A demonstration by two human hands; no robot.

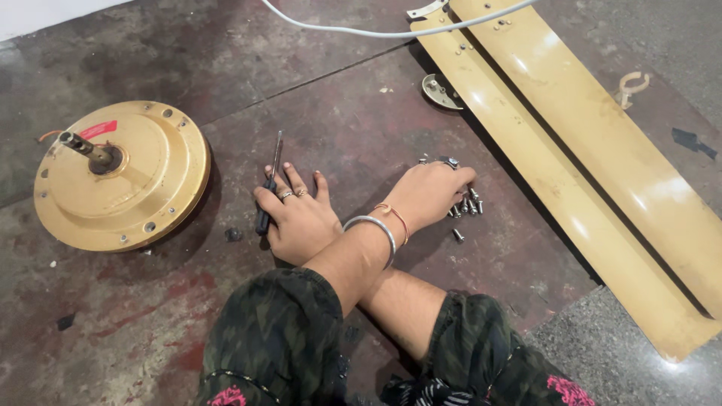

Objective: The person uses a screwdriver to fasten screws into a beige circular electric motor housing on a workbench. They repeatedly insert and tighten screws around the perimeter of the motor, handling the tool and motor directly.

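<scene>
Two arms cross over the dark red concrete floor (361, 113) as I watch. My right hand (298, 218) lies low with its fingers spread, thumb and forefinger pinching a slim black-handled screwdriver (268, 188) that points away from me. My left hand (429, 195) is cupped over a small heap of silver screws (468, 204) just beside the long gold metal fan blades (602, 165); I cannot tell whether it grips one. The round gold fan motor housing (143, 188) sits towards the floor's left edge. Crossed wrists hamper me: a nudge could scatter screws under the blades.
</scene>
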